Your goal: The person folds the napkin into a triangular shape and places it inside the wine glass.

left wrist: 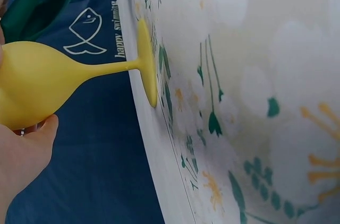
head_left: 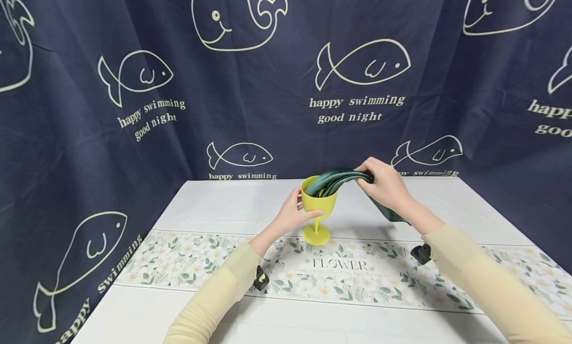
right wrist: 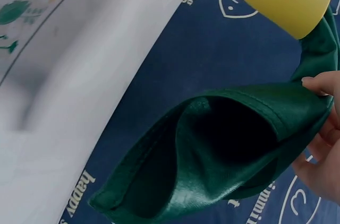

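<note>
A yellow goblet (head_left: 318,205) with a thin stem and round foot is upright over the floral strip. My left hand (head_left: 292,214) grips its bowl from the left side, thumb across the front. One part of a shiny dark green cloth (head_left: 332,180) lies inside the bowl and arches out over the rim to the right. My right hand (head_left: 385,184) pinches the cloth beyond the rim, and its loose end (right wrist: 228,149) hangs below that hand in open folds. How deep the cloth goes in the goblet is hidden.
The white table (head_left: 250,205) has a floral strip (head_left: 201,259) across it with the word FLOWER. A dark blue curtain (head_left: 286,110) with fish and whale drawings hangs behind and at both sides. Black devices (head_left: 421,253) sit at both wrists.
</note>
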`<state>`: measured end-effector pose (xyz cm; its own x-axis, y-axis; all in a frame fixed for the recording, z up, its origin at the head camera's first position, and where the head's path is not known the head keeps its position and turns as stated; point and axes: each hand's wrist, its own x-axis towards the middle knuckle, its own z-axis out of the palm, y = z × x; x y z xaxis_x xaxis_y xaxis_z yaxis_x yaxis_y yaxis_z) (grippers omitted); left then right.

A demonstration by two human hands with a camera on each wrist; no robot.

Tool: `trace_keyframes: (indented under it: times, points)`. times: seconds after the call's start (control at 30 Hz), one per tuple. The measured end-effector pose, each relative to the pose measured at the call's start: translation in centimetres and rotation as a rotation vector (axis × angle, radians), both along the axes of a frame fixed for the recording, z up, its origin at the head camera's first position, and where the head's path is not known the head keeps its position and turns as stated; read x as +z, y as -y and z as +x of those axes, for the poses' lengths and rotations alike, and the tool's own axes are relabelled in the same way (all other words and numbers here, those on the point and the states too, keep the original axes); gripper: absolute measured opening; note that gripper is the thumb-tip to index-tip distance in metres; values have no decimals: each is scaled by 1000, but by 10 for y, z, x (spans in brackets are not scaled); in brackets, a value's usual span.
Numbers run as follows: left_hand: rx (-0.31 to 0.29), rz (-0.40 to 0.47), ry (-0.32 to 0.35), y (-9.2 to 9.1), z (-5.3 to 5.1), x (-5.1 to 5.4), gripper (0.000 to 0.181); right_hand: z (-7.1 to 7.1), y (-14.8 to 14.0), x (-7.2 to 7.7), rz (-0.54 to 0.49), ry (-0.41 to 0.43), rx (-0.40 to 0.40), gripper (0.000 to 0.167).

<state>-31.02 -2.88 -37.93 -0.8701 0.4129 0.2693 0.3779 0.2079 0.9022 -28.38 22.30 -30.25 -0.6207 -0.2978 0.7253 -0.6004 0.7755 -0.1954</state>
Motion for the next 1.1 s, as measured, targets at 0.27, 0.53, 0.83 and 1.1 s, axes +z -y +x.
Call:
trace_keyframes:
  times: [0.27, 0.53, 0.83, 1.1]
  points:
    - [-5, 16, -16, -1, 1, -1, 78, -3, 14, 3, 9, 20, 19, 15]
    - [3, 15, -32, -3, -2, -1, 79, -7, 18, -2, -24, -9, 43, 17]
    - [4, -14, -48, -1, -3, -1, 79, -8, 19, -12, -44, -17, 62, 19]
    - [35, -45, -92, -1, -2, -2, 79, -10, 16, -17, -32, -33, 56, 20]
